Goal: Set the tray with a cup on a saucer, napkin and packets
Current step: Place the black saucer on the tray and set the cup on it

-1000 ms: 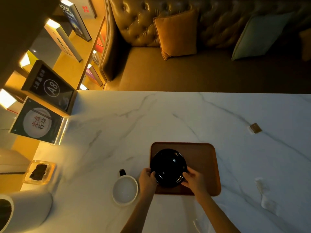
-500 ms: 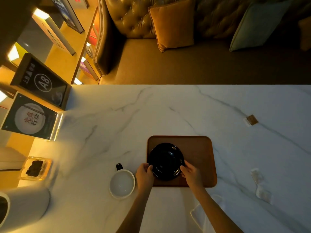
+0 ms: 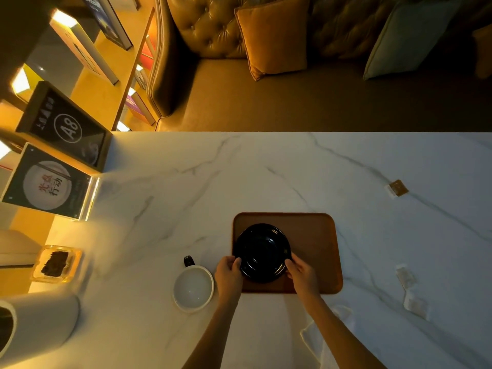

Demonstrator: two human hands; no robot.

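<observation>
A black saucer (image 3: 262,251) lies on the left half of a brown wooden tray (image 3: 314,235). My left hand (image 3: 229,275) grips the saucer's near-left rim and my right hand (image 3: 302,271) grips its near-right rim. A white cup (image 3: 193,287) with a dark handle stands on the marble just left of the tray. A white napkin (image 3: 316,334) lies near the front edge, partly under my right forearm. A brown packet (image 3: 397,188) lies at the far right, and two pale packets (image 3: 410,291) lie to the right of the tray.
The marble table (image 3: 186,195) has two standing signs (image 3: 56,161) and a small glass dish (image 3: 56,263) at its left edge. A white cylinder (image 3: 37,323) lies at the near left. A sofa with cushions (image 3: 271,35) runs behind the table.
The saucer has settled slightly further onto the tray's left half, both hands staying on its rim. The view shifted a little, bringing the napkin into sight.
</observation>
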